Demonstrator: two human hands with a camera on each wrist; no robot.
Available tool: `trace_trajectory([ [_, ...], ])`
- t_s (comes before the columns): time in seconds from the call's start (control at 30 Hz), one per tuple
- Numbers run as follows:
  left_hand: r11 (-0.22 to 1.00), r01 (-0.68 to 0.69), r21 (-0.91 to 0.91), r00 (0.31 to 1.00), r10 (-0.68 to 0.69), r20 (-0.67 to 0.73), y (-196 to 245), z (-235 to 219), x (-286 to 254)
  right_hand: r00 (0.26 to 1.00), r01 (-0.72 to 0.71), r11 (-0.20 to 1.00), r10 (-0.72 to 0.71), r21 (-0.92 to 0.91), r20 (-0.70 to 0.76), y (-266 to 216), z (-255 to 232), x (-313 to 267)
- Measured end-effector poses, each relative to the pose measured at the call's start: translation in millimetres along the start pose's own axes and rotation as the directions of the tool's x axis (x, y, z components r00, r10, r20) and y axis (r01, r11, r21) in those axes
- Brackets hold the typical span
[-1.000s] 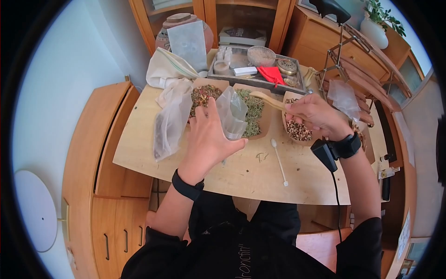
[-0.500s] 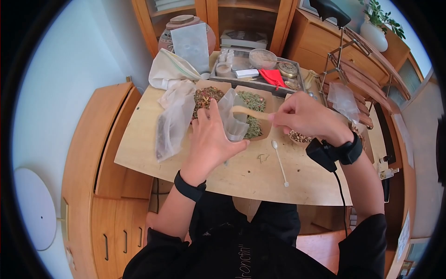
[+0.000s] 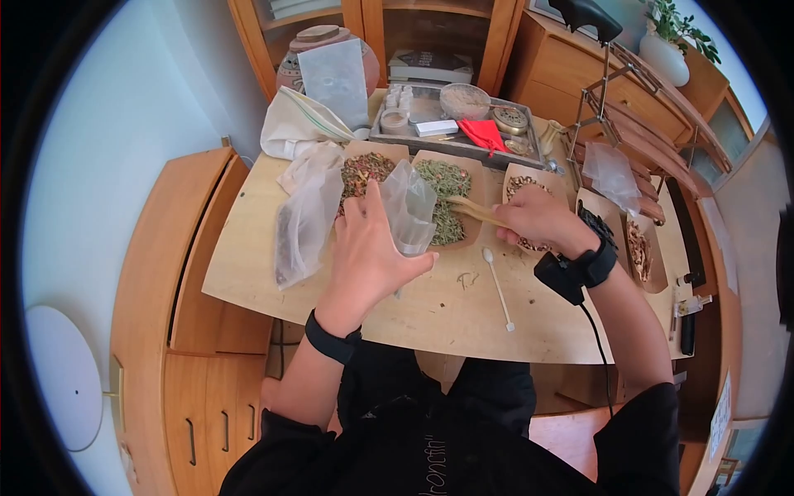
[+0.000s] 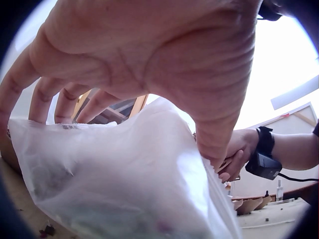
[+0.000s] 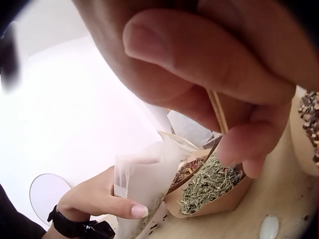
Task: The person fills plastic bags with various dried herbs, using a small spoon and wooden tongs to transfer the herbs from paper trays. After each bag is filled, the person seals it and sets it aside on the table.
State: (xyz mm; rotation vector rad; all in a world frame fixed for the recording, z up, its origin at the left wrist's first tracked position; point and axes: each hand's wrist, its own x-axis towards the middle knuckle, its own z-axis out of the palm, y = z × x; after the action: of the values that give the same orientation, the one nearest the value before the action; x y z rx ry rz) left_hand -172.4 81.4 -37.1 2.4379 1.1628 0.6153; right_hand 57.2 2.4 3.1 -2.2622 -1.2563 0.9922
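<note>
My left hand [image 3: 364, 260] holds a translucent plastic bag [image 3: 411, 211] upright, its fingers along one side and the thumb on the other, spreading the mouth. Some plant matter shows faintly through the bag's lower part in the left wrist view. My right hand [image 3: 542, 221] grips the handle of a wooden scoop [image 3: 481, 212]. The scoop's far end dips into dried green herbs [image 3: 442, 178] in a brown paper tray [image 3: 476, 178], just right of the bag. In the right wrist view, the fingers hide much of the scoop.
A tray of reddish-brown dried bits [image 3: 368, 169] stands behind the left hand. Another plastic bag [image 3: 304, 223] lies left of it. More paper trays, one with reddish pieces [image 3: 638, 248], stand right. A white spoon [image 3: 498, 289] lies in front; a grey tray [image 3: 463, 145] stands behind.
My right hand moved the scoop left to the plastic bag's mouth, then back right and down into the green herbs. The left hand stays at the bag.
</note>
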Motion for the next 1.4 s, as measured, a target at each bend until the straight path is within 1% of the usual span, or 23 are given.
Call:
trace_trajectory([
  [0.07, 1.0, 0.0, -0.011, 1.0, 0.0, 0.003, -1.8, 0.4, -0.3, 1.0, 0.002, 0.984, -0.005, 0.178, 0.015, 2.2, 6.1, 7.4],
  [0.1, 1.0, 0.002, -0.009, 1.0, -0.002, 0.003, -2.3, 0.3, -0.5, 1.0, 0.004, 0.984, -0.007, 0.178, 0.016, 3.4, 9.7, 11.0],
  [0.17, 1.0, 0.003, 0.001, 1.0, -0.003, 0.004, -2.2, 0.9, -0.7, 0.999, 0.038, 0.97, -0.042, 0.24, 0.008, 5.8, 15.6, 16.7],
  [0.3, 1.0, 0.009, 0.016, 1.0, -0.009, 0.009, -0.1, 0.4, -0.9, 0.998, 0.051, 0.975, -0.056, 0.214, 0.016, 5.3, 19.6, 18.2],
  [0.37, 1.0, 0.006, 0.019, 1.0, -0.006, 0.002, -0.6, 1.0, -0.1, 0.996, 0.07, 0.95, -0.086, 0.303, 0.038, 8.1, 20.8, 17.8],
  [0.5, 1.0, 0.004, 0.009, 1.0, -0.004, -0.001, -1.0, 0.0, -0.2, 0.993, 0.075, 0.932, -0.102, 0.354, 0.056, 14.3, 17.8, 14.0],
  [0.67, 1.0, 0.01, 0.02, 1.0, -0.01, 0.007, 0.4, -0.8, 1.5, 0.998, 0.053, 0.909, -0.059, 0.414, 0.002, 21.0, 8.0, 8.2],
  [0.8, 1.0, -0.009, 0.021, 1.0, 0.009, -0.013, 1.0, 1.0, 1.9, 0.999, 0.038, 0.915, -0.033, 0.402, -0.019, 17.3, -5.9, -4.0],
  [0.87, 0.999, -0.021, -0.05, 1.0, 0.021, 0.002, 2.5, 1.0, 2.7, 0.996, 0.089, 0.912, -0.074, 0.401, -0.053, 14.8, -12.7, -9.9],
  [0.9, 0.999, -0.021, -0.051, 1.0, 0.021, 0.001, 3.0, 1.1, 3.2, 0.996, 0.09, 0.912, -0.075, 0.399, -0.053, 10.1, -16.4, -15.1],
  [0.97, 1.0, 0.012, 0.025, 1.0, -0.012, 0.015, 4.4, 0.8, 3.8, 0.991, 0.132, 0.894, -0.131, 0.427, -0.033, -2.8, -24.8, -28.6],
  [1.0, 1.0, 0.012, 0.025, 1.0, -0.012, 0.014, 4.6, 0.6, 3.6, 0.991, 0.133, 0.895, -0.131, 0.427, -0.033, -9.7, -26.5, -34.7],
  [1.07, 1.0, 0.013, 0.026, 1.0, -0.014, 0.019, 5.5, 0.4, 3.4, 0.986, 0.164, 0.918, -0.159, 0.36, -0.045, -22.5, -24.2, -43.8],
  [1.1, 1.0, 0.012, 0.025, 1.0, -0.012, 0.018, 5.7, 0.4, 3.2, 0.986, 0.165, 0.918, -0.159, 0.36, -0.046, -25.3, -21.4, -44.2],
  [1.17, 0.999, -0.006, -0.05, 1.0, 0.007, 0.008, 5.8, 0.4, 2.9, 0.978, 0.195, 0.936, -0.208, 0.294, 0.015, -31.0, -16.7, -44.8],
  [1.2, 0.999, -0.006, -0.051, 1.0, 0.007, 0.007, 5.7, 0.5, 2.9, 0.978, 0.196, 0.936, -0.209, 0.292, 0.014, -34.2, -14.1, -45.3],
  [1.27, 0.998, -0.01, -0.061, 1.0, 0.01, -0.005, 5.5, 1.0, 2.6, 0.964, 0.248, 0.964, -0.255, 0.099, 0.068, -38.5, -9.9, -47.2],
  [1.3, 0.998, -0.01, -0.062, 1.0, 0.01, -0.005, 5.5, 1.0, 2.4, 0.952, 0.305, 0.952, -0.306, 0.028, 0.027, -34.9, -5.2, -43.6],
  [1.33, 0.998, -0.012, -0.063, 1.0, 0.011, -0.007, 5.5, 0.9, 2.3, 0.952, 0.305, 0.952, -0.306, 0.026, 0.028, -33.8, -6.5, -43.4],
  [1.4, 0.998, -0.012, -0.064, 1.0, 0.011, -0.009, 4.4, 1.5, 2.1, 0.933, 0.356, 0.933, -0.358, -0.045, -0.044, -33.6, -11.4, -45.0],
])
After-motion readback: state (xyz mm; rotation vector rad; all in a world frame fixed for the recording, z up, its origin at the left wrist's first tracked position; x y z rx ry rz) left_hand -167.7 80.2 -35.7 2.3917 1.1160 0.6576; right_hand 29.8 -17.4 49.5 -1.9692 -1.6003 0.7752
